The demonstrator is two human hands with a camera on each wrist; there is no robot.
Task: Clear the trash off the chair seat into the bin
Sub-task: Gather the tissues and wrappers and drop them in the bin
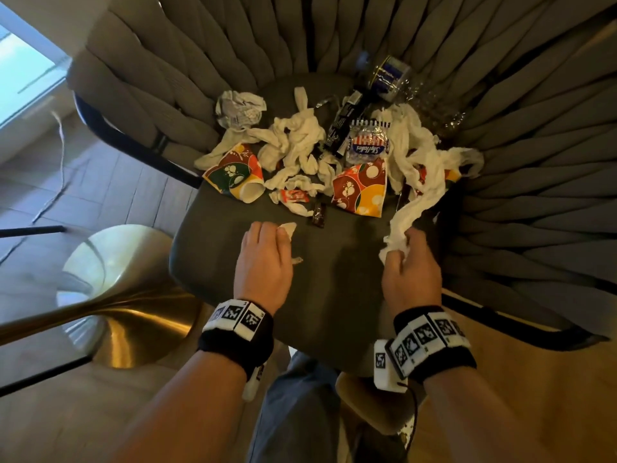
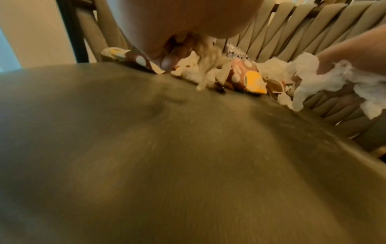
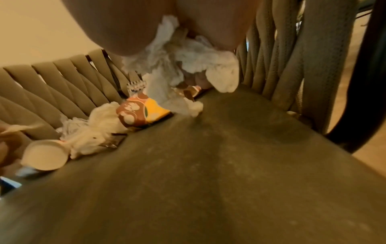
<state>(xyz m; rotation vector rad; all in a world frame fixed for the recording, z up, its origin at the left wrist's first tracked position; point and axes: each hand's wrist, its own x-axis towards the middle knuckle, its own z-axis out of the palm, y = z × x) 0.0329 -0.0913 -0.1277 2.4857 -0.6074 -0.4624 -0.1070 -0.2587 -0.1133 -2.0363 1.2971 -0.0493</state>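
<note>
While the right hand point(image 1: 412, 262) is clenched on a long tissue strip point(image 1: 422, 192), the left hand point(image 1: 265, 259) pinches a small scrap point(image 1: 288, 228). The rest of the trash lies just beyond both hands on the chair seat point(image 1: 334, 279); better to bunch more in before lifting. No bin shows.

Trash point(image 1: 300, 145) heaped at chair seat's point(image 1: 213, 262) back

Left of the chair stands a glass-topped table point(image 1: 40, 324) on a brass-coloured pedestal base point(image 1: 133, 329). A thin pale cord point(image 1: 61, 155) trails across the tiled floor point(image 1: 110, 182) towards what may be a window point(image 1: 23, 65).
</note>
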